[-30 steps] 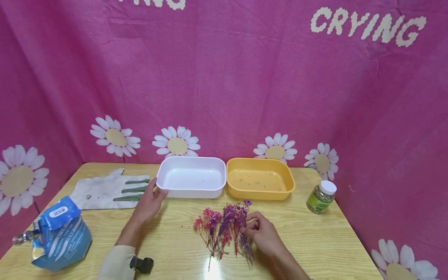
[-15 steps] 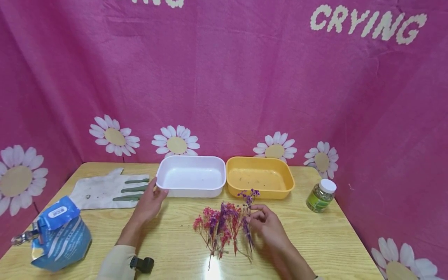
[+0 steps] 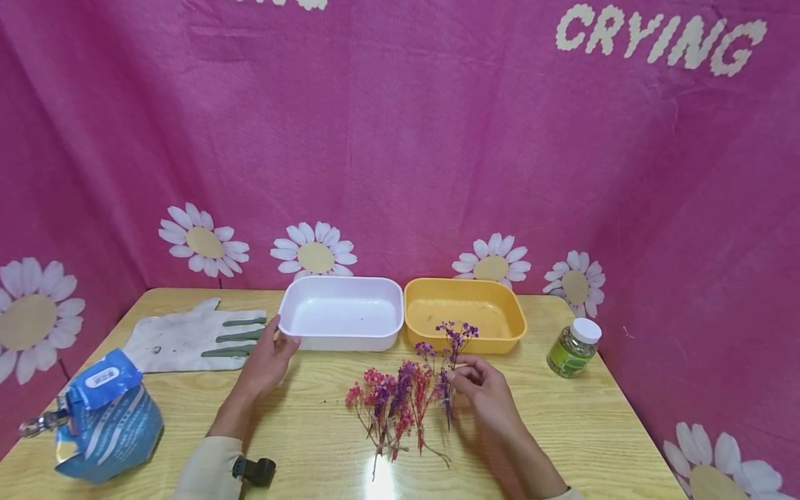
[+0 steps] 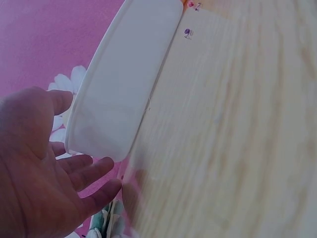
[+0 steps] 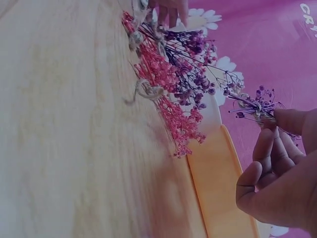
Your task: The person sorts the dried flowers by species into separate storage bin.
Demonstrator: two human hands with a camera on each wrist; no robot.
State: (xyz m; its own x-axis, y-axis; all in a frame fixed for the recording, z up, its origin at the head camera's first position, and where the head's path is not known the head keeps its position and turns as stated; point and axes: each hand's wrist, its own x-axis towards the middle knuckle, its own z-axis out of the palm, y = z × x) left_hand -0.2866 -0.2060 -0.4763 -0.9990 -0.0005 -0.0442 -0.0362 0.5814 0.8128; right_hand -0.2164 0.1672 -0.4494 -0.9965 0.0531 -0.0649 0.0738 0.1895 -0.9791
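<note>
My right hand (image 3: 486,399) pinches a sprig of purple dried flowers (image 3: 458,338) between thumb and fingertips, blooms up, in front of the yellow tub. The right wrist view shows the purple sprig (image 5: 257,105) at my fingertips, apart from the bunches beside it. Small bunches of pink and purple dried flowers (image 3: 377,397), tied with twine (image 5: 148,90), lie together on the table. At the left end of a white tub (image 3: 350,342), my left hand (image 3: 267,364) touches the rim and corner. Its fingers are spread and nearly straight in the left wrist view.
A yellow tub (image 3: 465,342) stands right against the white one, with small crumbs inside. To the left lie a white glove (image 3: 181,340) with green strips on its fingers and a clipped blue bag (image 3: 112,427). A white-lidded jar (image 3: 573,348) stands near the right edge.
My right hand has lifted the purple sprig out of the flower group and drawn it up and to the right, towards the yellow tub. My left hand has stayed at the white tub.
</note>
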